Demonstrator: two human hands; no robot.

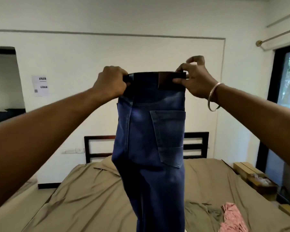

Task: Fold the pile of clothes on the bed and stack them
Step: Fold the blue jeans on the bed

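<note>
A pair of blue jeans [151, 139] hangs in the air in front of me, folded lengthwise with a back pocket and the brown waist patch facing me. My left hand [111, 83] grips the left end of the waistband in a fist. At the right end, my right hand [195, 77] pinches the waistband between thumb and fingers; a metal bangle is on that wrist. The legs drop below the frame's bottom edge. A pink patterned garment [233, 218] and an olive-grey one [206, 213] lie on the bed at lower right.
The bed [84, 195] has a tan sheet and a dark slatted headboard [97, 148] against the white wall. Cardboard boxes [256, 178] stand beside the bed on the right, under a dark-framed window. A wall socket is left of the headboard.
</note>
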